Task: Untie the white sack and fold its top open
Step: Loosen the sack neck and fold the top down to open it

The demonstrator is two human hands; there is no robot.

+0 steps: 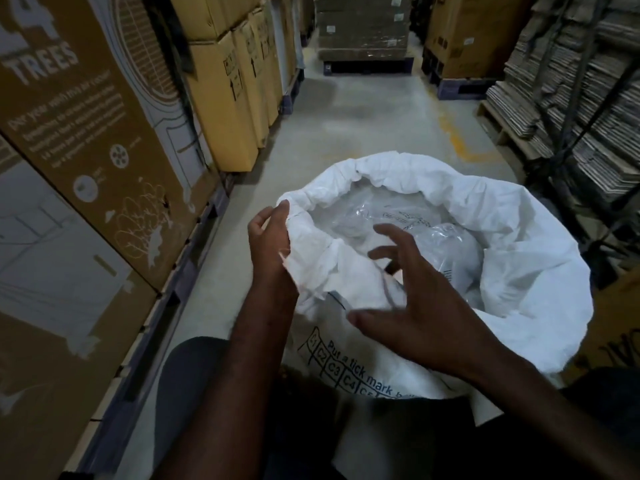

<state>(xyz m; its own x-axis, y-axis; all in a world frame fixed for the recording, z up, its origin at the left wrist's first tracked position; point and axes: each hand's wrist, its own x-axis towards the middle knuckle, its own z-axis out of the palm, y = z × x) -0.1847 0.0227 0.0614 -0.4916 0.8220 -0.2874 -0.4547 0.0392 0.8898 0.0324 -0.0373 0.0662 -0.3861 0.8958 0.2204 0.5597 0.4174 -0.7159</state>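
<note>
White sack (519,244) open in the aisle, L hand on its rim, R hand free above it.

I see the sack standing on the concrete floor (346,126) right in front of me, mouth wide, top rolled outward into a thick collar. My left hand (268,237) pinches the near-left edge of the rim, fingers curled round the cloth. My right hand (415,303) hovers over the near rim w/ fingers spread and bent, gripping nothing. Inside lie clear plastic packets (440,244); their print is too blurred to read. Sack's front reads "Put a tick mark", w/ boxes C1, C2, C3, C4 under it. Brown carton (86,140) on the left says "TREES"; smaller text unreadable. Further cartons (221,109) carry up-arrows.
</note>
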